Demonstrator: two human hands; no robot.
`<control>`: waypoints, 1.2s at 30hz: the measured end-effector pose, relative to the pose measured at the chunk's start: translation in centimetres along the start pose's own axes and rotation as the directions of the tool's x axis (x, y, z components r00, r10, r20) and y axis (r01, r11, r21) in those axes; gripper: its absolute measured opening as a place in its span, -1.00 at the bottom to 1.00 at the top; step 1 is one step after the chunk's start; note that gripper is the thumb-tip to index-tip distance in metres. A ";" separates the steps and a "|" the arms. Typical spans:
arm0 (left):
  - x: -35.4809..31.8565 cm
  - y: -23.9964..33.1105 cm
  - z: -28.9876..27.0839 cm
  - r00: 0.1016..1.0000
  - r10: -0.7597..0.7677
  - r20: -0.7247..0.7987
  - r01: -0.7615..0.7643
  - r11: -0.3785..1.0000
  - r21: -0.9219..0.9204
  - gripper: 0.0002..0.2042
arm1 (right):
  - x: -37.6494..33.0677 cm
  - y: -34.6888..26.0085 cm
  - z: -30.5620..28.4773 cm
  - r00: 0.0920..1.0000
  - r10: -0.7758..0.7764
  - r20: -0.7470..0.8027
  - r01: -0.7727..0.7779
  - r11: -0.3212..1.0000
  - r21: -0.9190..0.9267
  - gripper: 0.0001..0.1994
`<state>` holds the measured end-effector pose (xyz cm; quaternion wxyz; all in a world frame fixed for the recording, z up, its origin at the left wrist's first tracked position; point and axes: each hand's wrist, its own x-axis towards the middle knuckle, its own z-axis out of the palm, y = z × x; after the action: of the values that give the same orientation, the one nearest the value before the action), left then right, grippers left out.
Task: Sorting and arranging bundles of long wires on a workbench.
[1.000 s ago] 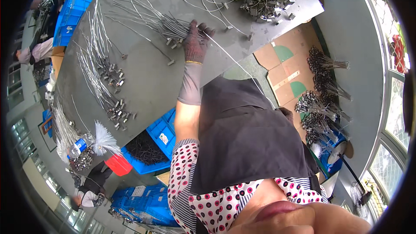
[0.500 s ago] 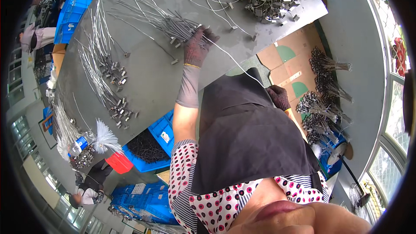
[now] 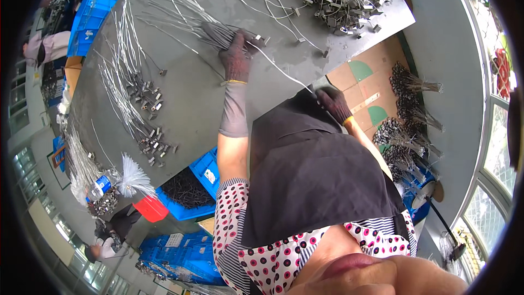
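In a dark knitted glove, my left hand [image 3: 238,57] is closed round a bunch of thin grey cables [image 3: 215,34] on the grey metal table. The cables' loose ends fan out toward the far left, and small metal end pieces show by my fingers. A single pale cable [image 3: 281,70] runs from my left hand down to the right. My right hand [image 3: 333,102], gloved as well, pinches this cable near its other end, beside the black apron [image 3: 322,175]. The fingertips there are partly hidden.
Piles of cables with metal ends lie at the far right [image 3: 349,8] and on the left [image 3: 144,98] of the table [image 3: 191,95]. A blue crate [image 3: 204,177] of dark pieces stands beneath the left edge. Cable bundles [image 3: 406,131] rest on cardboard at right. People are at the far left.
My right hand has moved up and left along with its cable end, so the pale cable spans a shorter gap. My left hand has shifted slightly left with the bunch.
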<state>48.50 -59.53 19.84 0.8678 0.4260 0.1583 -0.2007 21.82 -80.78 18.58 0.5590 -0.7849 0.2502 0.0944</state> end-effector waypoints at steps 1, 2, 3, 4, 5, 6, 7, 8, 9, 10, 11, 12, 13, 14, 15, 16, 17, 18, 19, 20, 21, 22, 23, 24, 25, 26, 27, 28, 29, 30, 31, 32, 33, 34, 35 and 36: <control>0.5 -1.1 -0.8 0.998 0.034 0.061 -0.038 0.997 0.069 -0.81 | 1.8 -2.2 0.6 0.999 0.042 0.021 -0.042 0.999 0.027 -0.56; -0.2 -1.7 -0.1 0.997 0.021 0.070 -0.027 0.997 0.073 -0.81 | 3.4 -3.8 1.2 0.996 -0.086 -0.038 0.086 0.996 -0.001 -0.54; -1.7 -2.6 1.2 0.996 -0.028 0.084 0.013 0.986 0.166 -0.81 | 5.2 -4.9 2.0 0.977 -0.193 -0.093 0.189 0.980 -0.056 -0.51; -2.8 -3.3 1.9 0.994 -0.068 0.084 0.045 0.966 0.254 -0.82 | 6.4 -7.5 2.5 0.998 -0.032 -0.050 0.037 0.993 0.109 -0.50; -2.6 -5.0 0.3 0.983 -0.092 0.157 0.036 0.944 0.328 -0.79 | 7.2 -11.2 2.8 0.993 0.112 0.031 -0.116 0.958 0.261 -0.48; -3.2 -6.0 0.8 0.982 -0.097 0.159 0.039 0.943 0.330 -0.79 | 8.0 -13.7 3.0 0.997 0.080 0.021 -0.083 0.973 0.216 -0.45; -4.2 -7.2 2.2 0.984 0.042 0.175 -0.117 0.886 0.448 -0.77 | 10.6 -12.1 4.0 0.989 -0.063 -0.137 0.059 0.998 -0.028 -0.45; -4.8 -7.7 2.5 0.963 0.188 0.192 -0.264 0.793 0.549 -0.74 | 11.6 -12.4 4.6 0.989 -0.060 -0.138 0.057 0.998 -0.027 -0.45; -5.0 -6.9 3.0 0.991 0.094 0.093 -0.131 0.792 0.597 -0.66 | 12.2 -12.9 5.1 0.968 -0.199 -0.150 0.172 0.970 -0.174 -0.46; -4.5 -6.6 2.5 0.991 0.093 0.095 -0.131 0.792 0.596 -0.66 | 12.7 -13.6 5.4 0.931 -0.338 -0.142 0.280 0.905 -0.319 -0.47; -3.7 -6.1 2.0 0.994 0.029 0.104 -0.078 0.859 0.506 -0.66 | 13.3 -14.3 5.4 0.930 -0.338 -0.143 0.279 0.905 -0.320 -0.47; -3.5 -5.3 2.2 0.993 -0.031 0.114 -0.019 0.912 0.410 -0.66 | 13.9 -15.1 5.5 0.978 -0.184 -0.101 0.143 0.935 -0.324 -0.50; -3.6 -4.9 2.5 0.998 -0.068 0.016 0.056 0.916 0.397 -0.64 | 14.3 -15.5 5.5 0.998 -0.025 -0.061 0.003 0.942 -0.335 -0.54; -3.6 -4.0 2.6 0.998 -0.066 0.012 0.056 0.917 0.395 -0.64 | 14.2 -15.5 5.5 0.998 -0.025 -0.056 0.005 0.942 -0.337 -0.54; -3.4 -2.7 2.4 0.994 0.005 -0.107 0.075 0.681 0.728 -0.65 | 14.1 -15.2 5.4 0.960 -0.215 -0.179 0.101 0.863 -0.495 -0.55; -3.2 -1.8 2.0 0.976 0.117 -0.185 0.137 0.332 0.933 -0.67 | 14.0 -14.8 5.0 0.873 -0.412 -0.261 0.159 0.746 -0.647 -0.57; -3.3 -1.3 1.5 0.950 0.305 -0.063 -0.005 0.218 0.976 -0.64 | 14.3 -14.1 4.6 0.894 -0.383 -0.232 0.129 0.716 -0.686 -0.66; -3.5 -0.8 1.0 0.950 0.304 -0.065 -0.003 0.218 0.976 -0.64 | 14.6 -13.1 4.3 0.895 -0.381 -0.230 0.129 0.716 -0.686 -0.66; -3.5 -0.4 0.6 0.930 0.367 0.016 -0.092 0.191 0.977 -0.63 | 14.9 -12.1 4.0 0.938 -0.300 -0.173 0.079 0.673 -0.735 -0.66; -3.5 -0.3 0.3 0.900 0.424 0.098 -0.179 0.157 0.971 -0.63 | 15.1 -11.0 3.7 0.970 -0.208 -0.123 0.034 0.623 -0.782 -0.67; -3.3 -0.7 -0.4 0.867 0.465 0.178 -0.265 0.127 0.956 -0.61 | 15.1 -10.2 3.6 0.965 -0.240 -0.110 0.061 0.606 -0.793 -0.69; -3.2 -1.4 -0.9 0.866 0.469 0.172 -0.258 0.125 0.958 -0.61 | 14.5 -10.6 3.4 0.965 -0.242 -0.101 0.069 0.606 -0.792 -0.69; -3.0 -2.4 -1.1 0.911 0.392 0.125 -0.264 0.324 0.909 -0.63 | 13.6 -11.0 3.1 0.974 -0.208 -0.089 0.068 0.646 -0.761 -0.69; -3.0 -3.2 -0.8 0.949 0.300 0.100 -0.248 0.509 0.824 -0.65 | 12.7 -11.2 2.8 0.982 -0.171 -0.082 0.059 0.685 -0.726 -0.69; -2.9 -4.0 -0.4 0.980 0.184 0.072 -0.178 0.660 0.730 -0.70 | 12.1 -10.6 2.7 0.970 -0.197 -0.141 0.045 0.720 -0.693 -0.69; -3.1 -5.0 -0.1 0.981 0.179 0.074 -0.176 0.658 0.733 -0.70 | 11.3 -10.4 2.4 0.971 -0.192 -0.145 0.040 0.723 -0.690 -0.69; -3.9 -5.2 1.9 0.999 0.032 0.008 -0.029 0.755 0.655 -0.70 | 10.4 -10.0 1.8 0.973 -0.130 -0.191 -0.017 0.786 -0.618 -0.69; -4.7 -5.4 3.1 0.992 -0.118 -0.047 0.124 0.820 0.559 -0.69 | 9.2 -9.6 1.3 0.972 -0.068 -0.226 -0.067 0.839 -0.540 -0.69; -4.4 -6.5 3.0 0.986 -0.167 0.005 0.140 0.845 0.515 -0.67 | 7.8 -8.0 1.1 0.945 -0.170 -0.278 0.029 0.893 -0.448 -0.68; -4.1 -7.4 3.2 0.985 -0.171 0.005 0.144 0.843 0.518 -0.67 | 6.6 -7.1 0.4 0.946 -0.166 -0.280 0.025 0.895 -0.446 -0.68; -3.7 -8.2 3.5 0.974 -0.221 -0.044 0.216 0.857 0.468 -0.67 | 5.6 -6.4 -0.2 0.962 -0.113 -0.249 0.049 0.968 -0.248 -0.67; -3.3 -8.9 3.7 0.958 -0.272 -0.090 0.284 0.865 0.413 -0.67 | 4.4 -5.7 -0.8 0.976 -0.068 -0.208 0.062 0.997 -0.038 -0.66; -2.7 -9.7 3.9 0.951 -0.281 -0.130 0.310 0.871 0.382 -0.72 | 2.8 -5.1 -1.6 0.991 -0.065 -0.118 0.074 0.995 0.073 -0.67; -2.9 -9.6 4.8 0.949 -0.292 -0.122 0.316 0.864 0.391 -0.72 | 1.0 -4.5 -2.5 0.992 -0.081 -0.097 0.084 0.996 0.026 -0.69; -3.1 -9.6 5.7 0.950 -0.300 -0.081 0.311 0.905 0.291 -0.76 | -0.8 -3.8 -3.4 0.993 -0.097 -0.073 0.096 0.995 -0.022 -0.71; -3.4 -9.5 6.5 0.952 -0.302 -0.040 0.304 0.934 0.186 -0.80 | -2.8 -2.0 -4.0 0.998 0.024 -0.057 -0.022 0.999 0.025 -0.71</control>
<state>41.64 -69.31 18.75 0.7810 0.4786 0.2069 -0.3438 19.85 -83.13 22.84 0.5599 -0.7775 0.2763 0.0751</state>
